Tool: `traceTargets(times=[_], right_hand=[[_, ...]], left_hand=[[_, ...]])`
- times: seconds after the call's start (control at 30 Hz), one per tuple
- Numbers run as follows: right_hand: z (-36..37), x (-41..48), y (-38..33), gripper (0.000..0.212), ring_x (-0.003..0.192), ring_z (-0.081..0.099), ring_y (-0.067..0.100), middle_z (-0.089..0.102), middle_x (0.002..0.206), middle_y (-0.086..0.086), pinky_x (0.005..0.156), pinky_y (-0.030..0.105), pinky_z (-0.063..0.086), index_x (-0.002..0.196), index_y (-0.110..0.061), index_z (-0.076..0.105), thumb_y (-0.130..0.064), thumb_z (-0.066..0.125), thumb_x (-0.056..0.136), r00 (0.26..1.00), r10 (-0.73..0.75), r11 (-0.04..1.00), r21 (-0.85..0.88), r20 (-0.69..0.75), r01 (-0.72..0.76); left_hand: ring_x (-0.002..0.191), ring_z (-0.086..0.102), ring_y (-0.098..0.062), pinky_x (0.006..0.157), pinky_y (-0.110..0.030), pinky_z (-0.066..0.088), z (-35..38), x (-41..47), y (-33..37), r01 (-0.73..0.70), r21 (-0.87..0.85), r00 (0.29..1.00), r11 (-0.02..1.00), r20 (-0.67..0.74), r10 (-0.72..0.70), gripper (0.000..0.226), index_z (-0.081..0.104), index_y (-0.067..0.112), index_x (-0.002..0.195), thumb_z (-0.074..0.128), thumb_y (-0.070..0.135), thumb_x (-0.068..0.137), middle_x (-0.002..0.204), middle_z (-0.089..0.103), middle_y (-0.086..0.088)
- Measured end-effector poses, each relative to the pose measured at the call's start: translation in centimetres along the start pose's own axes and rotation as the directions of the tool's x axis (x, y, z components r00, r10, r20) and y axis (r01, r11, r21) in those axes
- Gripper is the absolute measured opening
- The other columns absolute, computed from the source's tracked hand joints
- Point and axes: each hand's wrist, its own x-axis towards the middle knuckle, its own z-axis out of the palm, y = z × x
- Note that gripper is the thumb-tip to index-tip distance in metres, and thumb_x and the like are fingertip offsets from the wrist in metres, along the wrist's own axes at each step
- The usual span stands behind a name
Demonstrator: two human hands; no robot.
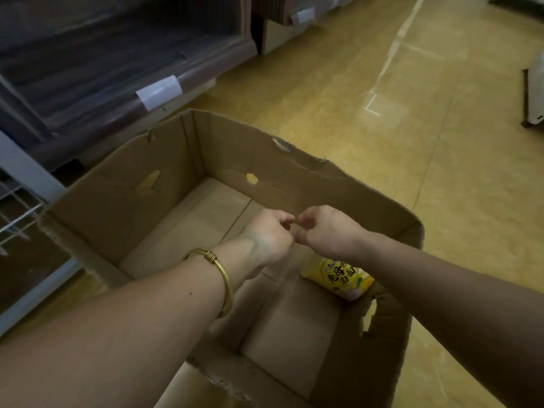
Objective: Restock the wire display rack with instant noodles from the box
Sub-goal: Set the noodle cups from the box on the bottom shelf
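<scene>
left hand [269,237], right hand [327,231] over box [176,154]

Pretty clearly a shop aisle: dark display shelving [117,54] with white price-tag holders [159,92] on its edges, a wire rack [14,219] at left, a cardboard box [294,169] on the yellow floor [412,142].

Bare forearms — coiled gold bangle [219,282] on left wrist

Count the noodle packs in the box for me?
1. The yellow noodle pack lies on the box floor by its right wall, below the right hand. Others may be hidden.
</scene>
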Motion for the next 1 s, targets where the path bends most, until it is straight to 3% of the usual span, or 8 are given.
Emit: traceTargets(times=[0.2,0.27,0.43,0.5,0.6,0.7,0.83,1.0], right_hand=[[-0.6,0.3,2.3,0.03,0.09,0.057,0.014,0.065,0.109,-0.002,0.059,0.019,0.042,0.124,-0.019,0.064,-0.028,0.058,0.096,1.0,-0.018,1.0,-0.024,0.003,0.018],[-0.7,0.3,2.9,0.024,0.083,0.06,0.013,0.067,0.104,-0.001,0.059,0.019,0.048,0.116,-0.019,0.067,-0.023,0.06,0.094,0.999,-0.024,0.999,-0.032,-0.021,0.024],[-1.4,-0.2,4.0,0.021,0.091,0.062,0.019,0.067,0.098,0.004,0.074,0.03,0.054,0.103,-0.013,0.071,-0.01,0.063,0.084,0.995,-0.05,0.996,-0.082,-0.083,0.043],[-1.4,-0.2,4.5,0.025,0.096,0.053,0.015,0.063,0.106,0.007,0.081,0.027,0.051,0.107,-0.012,0.071,-0.008,0.061,0.085,0.995,-0.05,0.992,-0.117,-0.087,0.04],[-1.1,0.2,5.6,0.034,0.112,0.048,0.021,0.053,0.12,0.01,0.095,0.033,0.05,0.12,-0.013,0.066,-0.016,0.062,0.086,0.999,-0.009,0.986,-0.168,-0.035,0.003],[-0.5,0.2,6.6,0.046,0.12,0.047,0.032,0.041,0.129,0.012,0.101,0.042,0.048,0.131,-0.019,0.057,-0.029,0.067,0.088,0.999,0.034,0.98,-0.199,0.027,-0.028],[0.0,0.5,7.3,0.055,0.113,0.056,0.031,0.052,0.124,0.013,0.091,0.039,0.053,0.135,-0.027,0.05,-0.021,0.069,0.084,0.999,0.018,0.976,-0.217,0.05,-0.007],[-0.2,0.7,7.0,0.052,0.102,0.063,0.024,0.065,0.11,0.004,0.075,0.031,0.055,0.126,-0.025,0.057,-0.017,0.077,0.079,0.999,0.004,0.979,-0.205,0.053,0.008]], left_hand=[[0.117,0.058,-0.023,0.101,-0.041,0.05,2.7,1.9,0.3,0.041,0.035,0.998,0.999,0.054,-0.043,0.054,0.053,0.02,0.139,0.06,0.0,0.09,0.131,0.059,-0.004],[0.116,0.059,-0.024,0.102,-0.041,0.05,3.4,2.3,0.6,0.05,0.035,0.996,0.998,0.071,-0.053,0.053,0.053,0.016,0.139,0.06,-0.003,0.089,0.128,0.061,-0.007],[0.106,0.065,-0.026,0.092,-0.035,0.053,5.5,2.9,0.8,0.054,0.038,0.991,0.998,0.119,-0.058,0.039,0.066,0.018,0.119,0.057,-0.001,0.085,0.108,0.071,-0.01],[0.099,0.065,-0.028,0.081,-0.033,0.05,6.1,3.1,0.9,0.043,0.041,0.99,0.998,0.132,-0.048,0.036,0.068,0.018,0.112,0.059,0.003,0.08,0.102,0.072,-0.01],[0.101,0.067,-0.03,0.082,-0.037,0.052,6.9,3.5,0.6,0.037,0.077,0.986,0.996,0.16,-0.049,0.043,0.07,0.014,0.116,0.063,0.012,0.073,0.103,0.073,-0.01],[0.103,0.067,-0.028,0.089,-0.037,0.055,7.3,3.8,0.2,0.038,0.1,0.983,0.994,0.176,-0.055,0.036,0.068,0.015,0.119,0.068,0.006,0.084,0.107,0.072,-0.008],[0.107,0.066,-0.026,0.098,-0.044,0.052,7.3,4.4,-0.3,0.017,0.122,0.983,0.992,0.177,-0.039,0.034,0.071,0.022,0.119,0.067,0.01,0.087,0.109,0.073,-0.005],[0.096,0.07,-0.016,0.091,-0.035,0.056,7.1,4.2,0.0,0.038,0.058,0.988,0.998,0.15,-0.046,0.036,0.076,0.021,0.107,0.067,0.025,0.072,0.099,0.075,-0.001]])
